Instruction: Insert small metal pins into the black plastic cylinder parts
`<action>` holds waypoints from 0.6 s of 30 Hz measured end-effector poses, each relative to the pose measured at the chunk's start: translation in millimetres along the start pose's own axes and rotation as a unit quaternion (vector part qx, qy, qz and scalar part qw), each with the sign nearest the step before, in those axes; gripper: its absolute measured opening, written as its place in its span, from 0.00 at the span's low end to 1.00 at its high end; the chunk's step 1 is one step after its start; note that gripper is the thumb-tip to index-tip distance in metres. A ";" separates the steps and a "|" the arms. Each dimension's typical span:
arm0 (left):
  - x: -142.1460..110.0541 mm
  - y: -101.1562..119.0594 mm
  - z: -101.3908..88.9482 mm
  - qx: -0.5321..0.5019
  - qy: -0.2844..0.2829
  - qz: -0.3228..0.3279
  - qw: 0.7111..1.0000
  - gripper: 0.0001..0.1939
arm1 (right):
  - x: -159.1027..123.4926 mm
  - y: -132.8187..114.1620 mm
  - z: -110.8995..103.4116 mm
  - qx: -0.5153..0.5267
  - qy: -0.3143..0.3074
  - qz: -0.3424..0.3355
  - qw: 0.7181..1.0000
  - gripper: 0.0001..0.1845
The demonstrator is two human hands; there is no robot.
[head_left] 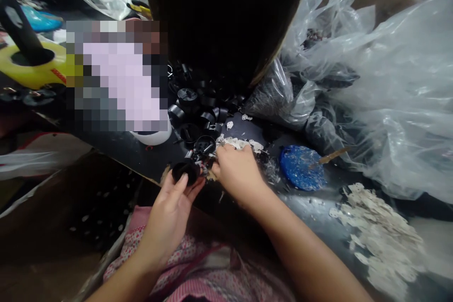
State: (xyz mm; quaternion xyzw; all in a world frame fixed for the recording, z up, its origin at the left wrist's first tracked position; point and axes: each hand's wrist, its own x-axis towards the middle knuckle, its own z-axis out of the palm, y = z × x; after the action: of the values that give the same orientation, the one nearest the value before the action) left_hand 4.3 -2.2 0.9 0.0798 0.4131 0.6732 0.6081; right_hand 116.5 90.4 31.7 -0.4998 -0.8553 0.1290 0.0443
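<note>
My left hand (pixel 173 205) is closed around a round black plastic cup-shaped part (pixel 186 171), its open side tilted up toward me, close to the table's front edge. Just to the right, my right hand (pixel 239 170) reaches over a small heap of flat white pieces (pixel 255 144). Its fingers are bent, and their tips are partly hidden, so whatever they pinch cannot be made out. Beyond both hands lies a loose pile of black round parts (pixel 187 96), several showing open rims.
A blue disc (pixel 300 167) with a thin stick (pixel 332 155) lies to the right, near a larger white heap (pixel 385 236). Clear plastic bags (pixel 396 85) crowd the right side. A yellow tape roll (pixel 38 73) sits at the left. A big dark container (pixel 226 9) stands behind.
</note>
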 end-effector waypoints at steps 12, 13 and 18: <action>-4.7 -7.4 24.1 -0.060 -0.004 -0.065 0.996 0.07 | -65.4 11.8 -1.8 0.337 0.075 0.069 0.936 0.04; -6.5 -9.1 22.6 -0.050 -0.021 -0.050 0.997 0.07 | -67.5 12.6 -2.0 0.346 0.084 0.077 0.931 0.04; -12.9 -15.9 9.7 0.076 -0.037 0.016 0.996 0.07 | -72.1 14.3 -4.7 0.257 0.098 0.040 0.961 0.05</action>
State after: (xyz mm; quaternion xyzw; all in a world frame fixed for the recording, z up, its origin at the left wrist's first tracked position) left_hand 25.4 -10.4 1.9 0.1571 0.4388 0.6464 0.6040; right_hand 165.3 35.5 36.2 -0.5160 -0.7640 0.2964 0.2496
